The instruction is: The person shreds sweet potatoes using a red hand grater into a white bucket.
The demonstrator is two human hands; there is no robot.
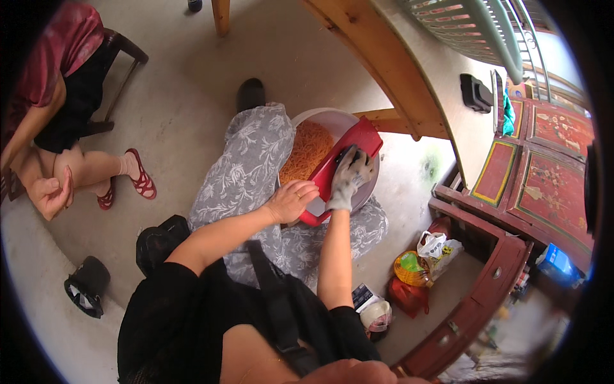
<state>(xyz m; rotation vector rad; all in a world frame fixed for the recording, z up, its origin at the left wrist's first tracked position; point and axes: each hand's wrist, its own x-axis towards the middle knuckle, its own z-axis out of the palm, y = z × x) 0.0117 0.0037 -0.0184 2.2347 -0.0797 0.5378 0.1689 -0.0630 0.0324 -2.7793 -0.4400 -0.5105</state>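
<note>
The red plastic rectangular slab point(356, 133) hides part of the white round basin point(367, 184); what the grey-gloved right hand point(352, 173) covers cannot be seen. Left of the basin, 1 seated person in a dark-red shirt point(69, 54) is cut off; far right and below the basin, multicoloured clutter point(518, 333) is blurred past naming.

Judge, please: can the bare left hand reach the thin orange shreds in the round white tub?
Probably yes: the left hand is close by, and the red plastic grater leaves many orange shreds uncovered.

Shreds point(310, 150) lie in 1 basin point(369, 182), ahead of the left hand's point(286, 202) fingers point(307, 191); under the right hand's point(349, 180), 1 grater point(366, 133).
</note>
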